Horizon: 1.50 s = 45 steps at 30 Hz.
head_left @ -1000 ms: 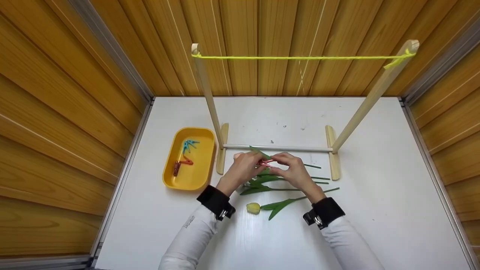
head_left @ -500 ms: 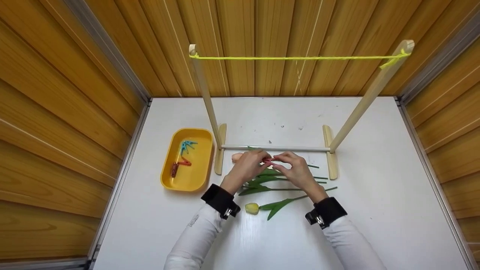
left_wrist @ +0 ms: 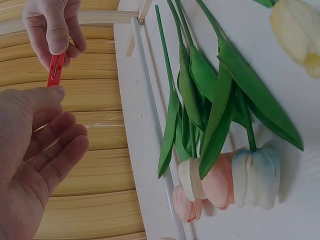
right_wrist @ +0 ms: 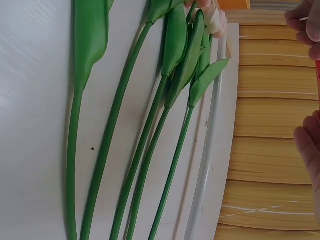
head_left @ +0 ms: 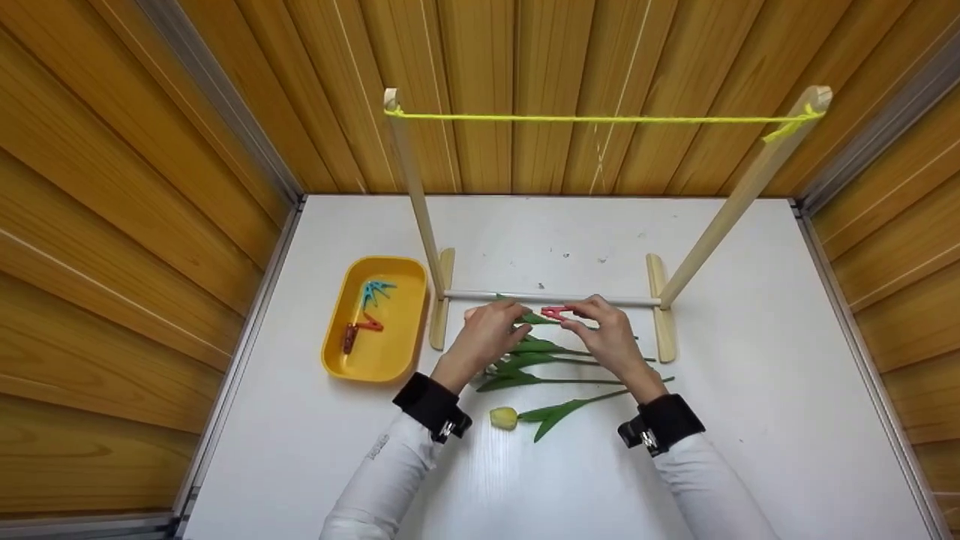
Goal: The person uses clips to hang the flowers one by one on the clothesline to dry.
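Note:
My right hand (head_left: 611, 341) pinches a red clothespin (head_left: 555, 312) between thumb and fingertips above the flowers. My left hand (head_left: 487, 334) is just left of it, fingers loosely bent, with a small gap between them in the head view. In the left wrist view the clothespin (left_wrist: 55, 70) ends close to my left thumb; contact cannot be told there. Under the hands lie several artificial tulips with green leaves. A white-blue tulip (left_wrist: 256, 177), a pink tulip (left_wrist: 218, 181) and a cream tulip (left_wrist: 190, 179) show in that view. A yellow tulip (head_left: 503, 418) lies nearest the body.
A yellow tray (head_left: 397, 330) on the left holds blue clothespins (head_left: 375, 293) and red clothespins (head_left: 367, 324). Behind the hands stands a wooden frame with a left post (head_left: 415, 202), a right post (head_left: 742, 202) and a low crossbar (head_left: 510, 295). A yellow string (head_left: 600, 118) spans the post tops.
Both hands were on the clothespin earlier. The right hand has drawn slightly right and away with it, and the left hand has let go.

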Motion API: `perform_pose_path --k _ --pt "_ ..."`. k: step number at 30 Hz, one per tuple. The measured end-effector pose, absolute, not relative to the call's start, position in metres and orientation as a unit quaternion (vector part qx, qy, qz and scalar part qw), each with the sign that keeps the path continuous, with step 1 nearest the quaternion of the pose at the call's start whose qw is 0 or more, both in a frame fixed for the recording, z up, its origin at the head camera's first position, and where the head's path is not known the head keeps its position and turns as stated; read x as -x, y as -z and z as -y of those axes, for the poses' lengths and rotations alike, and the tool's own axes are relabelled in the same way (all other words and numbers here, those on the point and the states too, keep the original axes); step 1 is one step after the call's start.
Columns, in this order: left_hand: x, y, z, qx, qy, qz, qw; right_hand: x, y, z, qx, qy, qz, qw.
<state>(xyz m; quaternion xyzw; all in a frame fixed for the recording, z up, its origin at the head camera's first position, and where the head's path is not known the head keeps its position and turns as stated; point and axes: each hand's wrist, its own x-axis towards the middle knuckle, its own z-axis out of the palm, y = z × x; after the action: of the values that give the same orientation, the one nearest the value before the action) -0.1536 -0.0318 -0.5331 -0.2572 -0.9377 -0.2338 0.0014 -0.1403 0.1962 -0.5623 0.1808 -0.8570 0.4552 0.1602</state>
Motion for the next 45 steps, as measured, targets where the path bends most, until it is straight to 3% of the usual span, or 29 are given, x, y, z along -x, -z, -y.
perform_pose_path --k 11,29,40,45 --pt "0.148 0.551 0.036 0.286 0.219 0.932 0.034 0.147 0.555 -0.212 -0.145 -0.468 0.851 0.19" --pt "0.117 0.593 0.002 0.366 0.144 0.918 -0.036 0.152 0.552 -0.216 -0.123 -0.447 0.856 0.23" --pt "0.09 0.612 -0.019 0.416 0.027 0.908 0.036 0.153 0.555 -0.217 -0.137 -0.434 0.858 0.239" --pt "0.082 0.616 -0.031 0.416 0.003 0.909 0.027 0.153 0.555 -0.218 -0.141 -0.431 0.858 0.241"
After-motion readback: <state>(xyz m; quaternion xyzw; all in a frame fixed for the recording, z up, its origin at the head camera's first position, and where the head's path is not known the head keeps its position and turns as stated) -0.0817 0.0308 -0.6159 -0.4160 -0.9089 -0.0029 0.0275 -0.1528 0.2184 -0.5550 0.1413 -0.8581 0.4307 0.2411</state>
